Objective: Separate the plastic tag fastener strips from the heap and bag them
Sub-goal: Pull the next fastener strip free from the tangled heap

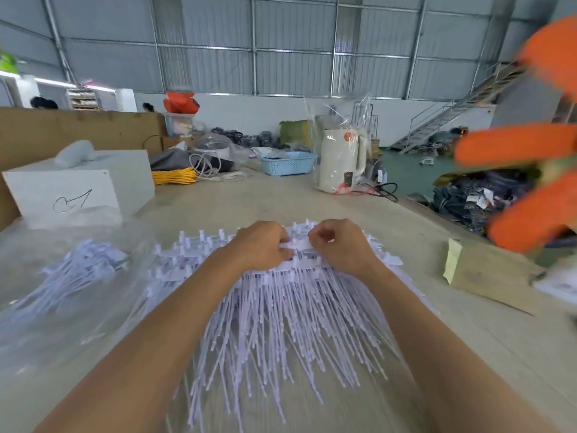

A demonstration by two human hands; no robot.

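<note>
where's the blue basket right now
In the head view the blue basket sits at the table's far side, just left of the wrapped white kettle.

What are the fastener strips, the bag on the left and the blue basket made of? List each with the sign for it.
Fastener strips: white plastic, apparently; thin, slightly glossy filaments on flat moulded bars.
Bag: thin clear plastic film; crinkled, shiny, with strips showing through.
Blue basket: rigid plastic by its look; uniform pale blue, perforated walls.
Both hands, left and right, pinch one bar.
</note>
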